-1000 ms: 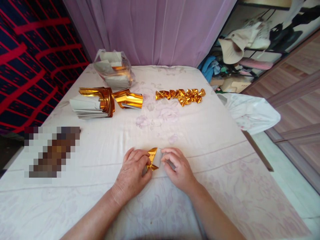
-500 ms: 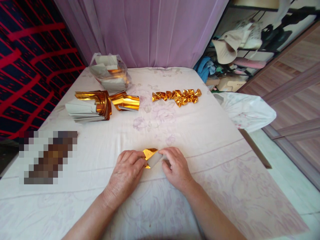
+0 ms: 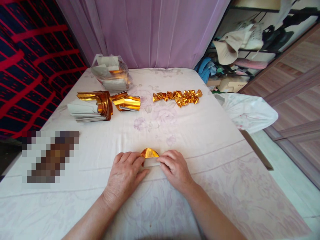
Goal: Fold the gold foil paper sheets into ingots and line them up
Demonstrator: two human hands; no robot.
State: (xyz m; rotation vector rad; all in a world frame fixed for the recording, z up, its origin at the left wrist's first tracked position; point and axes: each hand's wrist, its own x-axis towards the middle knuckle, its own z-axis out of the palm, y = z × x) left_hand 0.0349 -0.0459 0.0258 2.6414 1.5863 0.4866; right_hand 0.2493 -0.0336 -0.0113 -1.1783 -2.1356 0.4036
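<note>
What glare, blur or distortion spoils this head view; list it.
Head view: soft even daylight, faint shadows under the left hand and right hand; bright glare on the gold foil piece and on the foil stack; a pixelated block hides something at left; wide-angle bending at the table edge.

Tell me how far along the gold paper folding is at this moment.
Done: a row of folded gold pieces lies at the far side of the cloth-covered table. In hand: the left hand and right hand press one gold sheet, partly folded, flat on the cloth. Left: a stack of unfolded sheets, a few loose beside it, and a clear bag holding more.
</note>
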